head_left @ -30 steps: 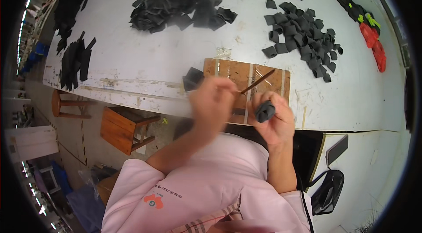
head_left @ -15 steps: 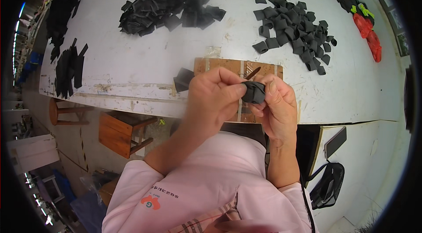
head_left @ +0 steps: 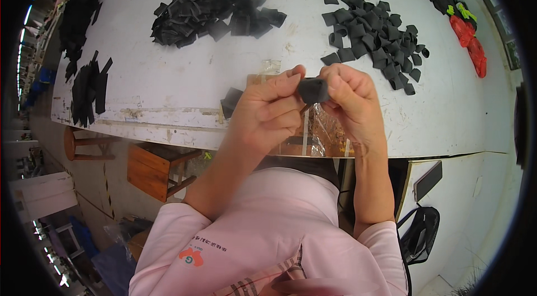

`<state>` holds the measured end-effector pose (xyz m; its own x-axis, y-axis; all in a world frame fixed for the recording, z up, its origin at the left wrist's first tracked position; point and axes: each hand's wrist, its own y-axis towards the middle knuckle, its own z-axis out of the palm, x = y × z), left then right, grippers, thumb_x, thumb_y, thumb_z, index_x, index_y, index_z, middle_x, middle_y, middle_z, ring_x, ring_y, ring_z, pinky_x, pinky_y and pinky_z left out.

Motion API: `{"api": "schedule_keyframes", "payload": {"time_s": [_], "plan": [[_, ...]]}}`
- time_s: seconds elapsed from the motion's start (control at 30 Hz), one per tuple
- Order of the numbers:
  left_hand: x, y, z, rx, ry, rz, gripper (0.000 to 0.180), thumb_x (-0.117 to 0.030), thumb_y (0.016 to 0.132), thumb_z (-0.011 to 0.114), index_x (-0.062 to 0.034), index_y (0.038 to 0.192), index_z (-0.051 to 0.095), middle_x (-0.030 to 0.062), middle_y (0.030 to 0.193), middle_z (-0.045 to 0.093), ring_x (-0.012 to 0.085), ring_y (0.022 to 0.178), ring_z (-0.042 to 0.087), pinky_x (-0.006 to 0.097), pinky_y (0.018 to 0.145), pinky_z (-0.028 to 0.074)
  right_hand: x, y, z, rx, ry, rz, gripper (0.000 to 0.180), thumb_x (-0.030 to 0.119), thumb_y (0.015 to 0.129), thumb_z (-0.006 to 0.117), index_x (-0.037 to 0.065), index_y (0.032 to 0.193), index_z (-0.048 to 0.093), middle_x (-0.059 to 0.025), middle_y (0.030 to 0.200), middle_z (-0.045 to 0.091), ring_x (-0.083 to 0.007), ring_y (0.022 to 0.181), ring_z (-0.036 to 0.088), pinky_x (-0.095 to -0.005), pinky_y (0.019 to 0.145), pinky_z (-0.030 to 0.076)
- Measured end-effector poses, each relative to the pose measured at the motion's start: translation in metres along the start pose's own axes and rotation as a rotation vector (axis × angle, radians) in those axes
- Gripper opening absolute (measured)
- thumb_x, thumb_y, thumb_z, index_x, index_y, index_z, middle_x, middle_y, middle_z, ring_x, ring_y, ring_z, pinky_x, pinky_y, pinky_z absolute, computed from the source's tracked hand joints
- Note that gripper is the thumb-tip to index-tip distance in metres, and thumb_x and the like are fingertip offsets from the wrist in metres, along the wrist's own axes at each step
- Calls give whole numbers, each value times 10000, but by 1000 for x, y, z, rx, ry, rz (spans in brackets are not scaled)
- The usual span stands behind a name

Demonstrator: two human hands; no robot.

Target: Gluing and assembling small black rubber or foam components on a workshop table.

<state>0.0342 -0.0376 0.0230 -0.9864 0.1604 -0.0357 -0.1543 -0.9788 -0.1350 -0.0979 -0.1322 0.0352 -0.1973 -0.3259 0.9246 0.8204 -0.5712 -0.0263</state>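
A small black fabric piece (head_left: 314, 91) is pinched between both hands above the board. My left hand (head_left: 272, 107) closes its thumb and fingers on the piece's left edge. On its right edge my right hand (head_left: 352, 95) grips it with thumb and forefinger. The piece looks like a folded loop or pocket with a rounded lower side. Beneath the hands lies a brown taped board (head_left: 330, 131), partly hidden by them. A flat black fabric piece (head_left: 230, 102) rests left of the board, partly behind my left hand.
A large heap of black fabric pieces (head_left: 207, 5) lies at the far middle of the white table (head_left: 168, 83). Small folded black pieces (head_left: 369, 33) are piled far right. Black strips (head_left: 89, 89) lie left, red and black bundles (head_left: 467, 36) far right. A wooden stool (head_left: 154, 170) stands below.
Both hands have moved slightly up and away from me with the fabric piece. It was twisted and bunched; now it shows a smoother, rounded shape. The brown pointed tool between the hands is no longer visible.
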Motion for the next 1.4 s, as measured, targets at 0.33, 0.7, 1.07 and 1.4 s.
{"api": "schedule_keyframes", "payload": {"time_s": [0.33, 0.7, 1.07, 1.4], "plan": [[14, -8, 6, -157, 525, 314, 222, 8, 814, 526, 1, 1027, 466, 69, 802, 568, 29, 435, 391, 143, 381, 304, -10, -2, -9, 61, -56, -23, 251, 257, 855, 531, 54, 709, 521, 49, 606, 431, -35, 539, 350, -183, 461, 269], [11, 4, 23, 89, 1585, 856, 238, 87, 726, 581, 50, 961, 578, 122, 880, 567, 157, 837, 528, 242, 740, 434, 1, -24, 14, -268, -984, -655, 327, 151, 642, 709, 20, 904, 564, -64, 767, 549, -186, 620, 517, -281, 530, 429], [13, 7, 33, -1, 1676, 907, 170, 59, 732, 583, 6, 892, 607, 76, 825, 559, 127, 733, 533, 208, 650, 424, -9, -17, 8, -296, -976, -710, 196, -25, 642, 626, -1, 832, 580, -85, 733, 548, -226, 635, 530, -297, 546, 428], [15, -3, 8, 35, 646, 763, 149, -128, 855, 520, -16, 948, 550, 93, 921, 540, 182, 852, 501, 326, 826, 405, 10, -20, 25, -270, -902, -627, 176, -34, 656, 630, 10, 820, 585, -84, 701, 530, -199, 564, 504, -286, 479, 402]]}}
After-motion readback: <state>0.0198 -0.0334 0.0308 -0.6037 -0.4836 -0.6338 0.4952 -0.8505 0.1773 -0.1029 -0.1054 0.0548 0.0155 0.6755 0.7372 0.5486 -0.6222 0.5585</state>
